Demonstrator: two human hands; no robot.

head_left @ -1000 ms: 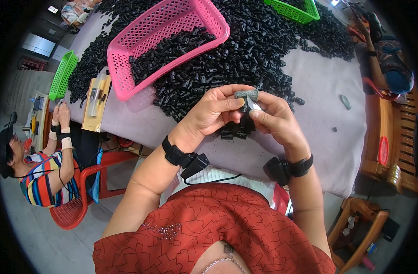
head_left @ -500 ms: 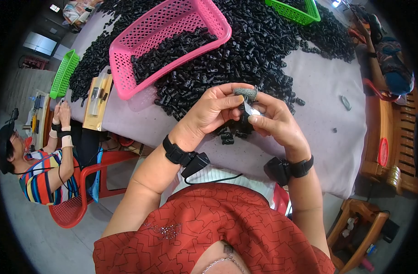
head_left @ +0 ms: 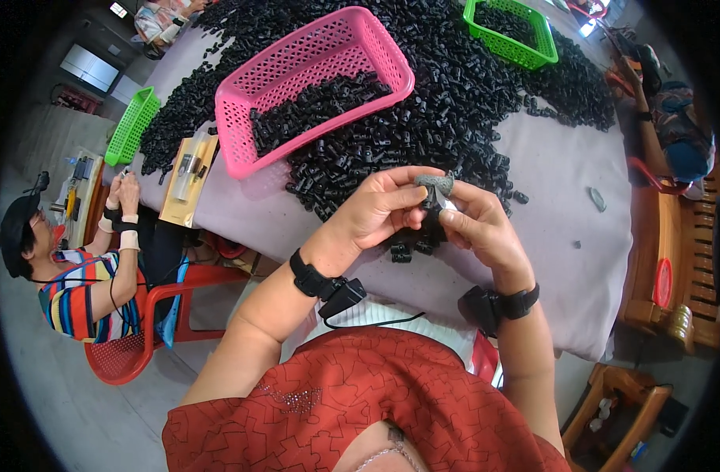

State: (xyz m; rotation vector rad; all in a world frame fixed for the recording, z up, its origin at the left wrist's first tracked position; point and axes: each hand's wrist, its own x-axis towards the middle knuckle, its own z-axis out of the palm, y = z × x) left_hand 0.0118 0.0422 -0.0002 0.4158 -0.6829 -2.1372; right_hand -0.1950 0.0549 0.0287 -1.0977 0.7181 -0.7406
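My left hand [head_left: 380, 206] pinches a grey, rough-textured rounded piece [head_left: 435, 185] between thumb and bent forefinger. Close against it, my right hand [head_left: 483, 234] is closed, with its thumb pressed on a small shiny, pale flat piece [head_left: 447, 205]; whether this is a blade or film I cannot tell. The fingertips of both hands almost meet over the table, near the front edge of a big heap of small black cylindrical plastic parts [head_left: 446, 110]. Several black parts [head_left: 401, 253] lie just below my hands. Anything deeper between the fingers is hidden.
On the heap stands a pink perforated basket [head_left: 236, 157] partly filled with black parts. Green baskets [head_left: 553, 59] sit farther off. Left of me a seated co-worker [head_left: 92, 275] works beside a yellowish board [head_left: 179, 212]. A wooden bench [head_left: 651, 259] is at the right.
The whole view has shifted, so the table and baskets appear lower and slightly to the right. Both hands stay together in nearly the same grip, with the shiny piece at a slightly different angle.
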